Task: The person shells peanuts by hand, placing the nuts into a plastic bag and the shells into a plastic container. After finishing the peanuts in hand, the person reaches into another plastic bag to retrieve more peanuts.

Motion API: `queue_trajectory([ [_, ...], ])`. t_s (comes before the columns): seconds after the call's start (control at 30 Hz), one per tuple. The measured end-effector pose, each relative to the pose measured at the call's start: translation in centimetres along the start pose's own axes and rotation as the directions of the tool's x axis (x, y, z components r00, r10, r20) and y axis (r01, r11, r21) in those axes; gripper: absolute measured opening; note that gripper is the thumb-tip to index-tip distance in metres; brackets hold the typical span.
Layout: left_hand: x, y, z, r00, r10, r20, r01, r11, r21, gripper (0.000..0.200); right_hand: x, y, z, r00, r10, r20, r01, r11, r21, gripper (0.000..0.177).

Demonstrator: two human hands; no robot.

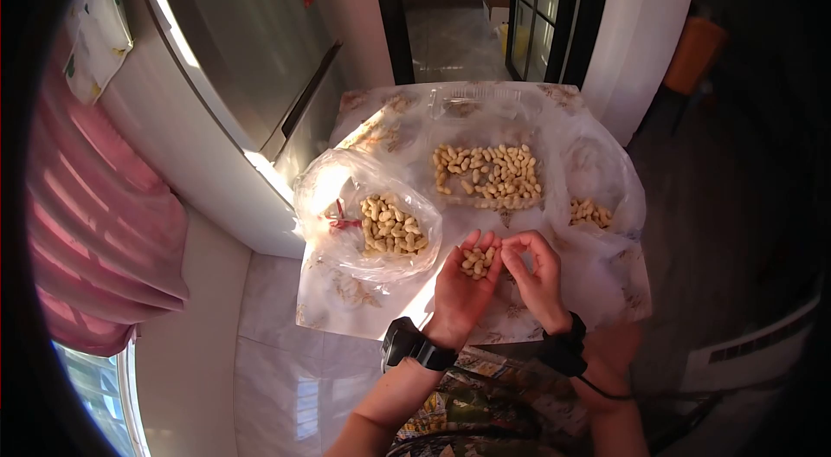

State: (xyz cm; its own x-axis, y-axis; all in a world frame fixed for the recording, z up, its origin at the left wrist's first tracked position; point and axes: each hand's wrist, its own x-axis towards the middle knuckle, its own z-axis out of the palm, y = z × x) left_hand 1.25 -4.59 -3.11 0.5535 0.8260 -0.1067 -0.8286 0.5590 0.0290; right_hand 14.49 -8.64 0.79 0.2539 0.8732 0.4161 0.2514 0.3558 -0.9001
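Because loose peanuts [476, 261] roll easily, perhaps, the left hand [460, 297] cups them, palm up, over the table's [359, 310] near edge; the right hand's fingertips nearly close beside them, any grip unclear. Beyond, the clear tray [485, 133] sits between two bags, leaving room near left.

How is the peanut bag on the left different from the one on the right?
The left bag has a big heap of peanuts; the right bag has just a small one. Bright sunlight hits part of the left bag, while the right bag looks duller. Both are see-through plastic and sit on the table.
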Motion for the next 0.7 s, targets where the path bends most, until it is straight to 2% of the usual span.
queue_trajectory([
  [0.03, 0.2, 0.0, 0.0, 1.0, 0.014, -0.005, -0.013, 0.999, 0.045, 0.038, 0.0, -0.1, -0.2, 1.0, -0.004, 0.004, 0.004, 1.0, -0.004, 0.012],
  [0.07, 0.4, 0.0, -0.2, 1.0, 0.015, -0.001, -0.015, 0.999, 0.041, 0.038, -0.1, -0.1, -0.4, 0.996, -0.037, 0.078, 0.041, 0.998, -0.052, 0.015],
  [0.1, 0.5, -0.1, -0.5, 0.997, -0.004, 0.075, 0.001, 0.999, 0.037, 0.038, -0.2, -0.1, -0.6, 0.986, -0.066, 0.152, 0.081, 0.992, -0.096, 0.019],
  [0.13, 0.6, -0.2, -0.8, 0.988, -0.023, 0.15, 0.018, 0.999, 0.035, 0.039, -0.2, 0.4, -0.4, 0.98, -0.127, 0.152, 0.146, 0.982, -0.123, 0.029],
  [0.17, 0.6, -0.4, -1.2, 0.988, -0.022, 0.15, 0.017, 0.999, 0.034, 0.039, -0.3, 0.4, -0.2, 0.98, -0.128, 0.154, 0.147, 0.981, -0.123, 0.029],
  [0.23, 0.6, -0.6, -1.8, 0.992, -0.027, 0.12, 0.021, 0.999, 0.049, 0.041, -0.4, 0.6, 0.0, 0.984, -0.107, 0.145, 0.141, 0.959, -0.245, 0.031],
  [0.27, 0.5, -0.6, -1.7, 0.993, -0.025, 0.115, 0.019, 0.999, 0.048, 0.041, -0.5, 0.7, 0.0, 0.98, -0.117, 0.159, 0.156, 0.954, -0.257, 0.036],
  [0.33, -0.1, -0.6, -1.4, 0.986, -0.03, 0.163, 0.011, 0.993, 0.114, 0.042, -0.7, 0.6, 0.1, 0.986, -0.09, 0.143, 0.126, 0.954, -0.273, 0.036],
  [0.47, -0.6, -0.2, -1.2, 0.99, -0.046, 0.13, 0.035, 0.995, 0.088, 0.043, -0.9, 1.3, 0.0, 0.99, -0.064, 0.129, 0.102, 0.945, -0.312, 0.033],
  [0.57, -0.7, -0.2, -1.1, 0.985, -0.041, 0.166, 0.019, 0.991, 0.131, 0.043, -0.9, 1.3, 0.1, 0.992, -0.024, 0.122, 0.057, 0.961, -0.269, 0.028],
  [0.63, -0.9, -0.4, -0.7, 0.994, -0.036, 0.105, 0.017, 0.984, 0.178, 0.043, -0.8, 1.3, 0.3, 0.993, -0.04, 0.111, 0.067, 0.966, -0.248, 0.023],
  [0.7, -1.0, -0.7, -0.7, 0.995, -0.005, 0.102, -0.017, 0.976, 0.217, 0.042, -0.9, 1.5, 0.0, 0.98, -0.132, 0.15, 0.176, 0.927, -0.332, 0.017],
])
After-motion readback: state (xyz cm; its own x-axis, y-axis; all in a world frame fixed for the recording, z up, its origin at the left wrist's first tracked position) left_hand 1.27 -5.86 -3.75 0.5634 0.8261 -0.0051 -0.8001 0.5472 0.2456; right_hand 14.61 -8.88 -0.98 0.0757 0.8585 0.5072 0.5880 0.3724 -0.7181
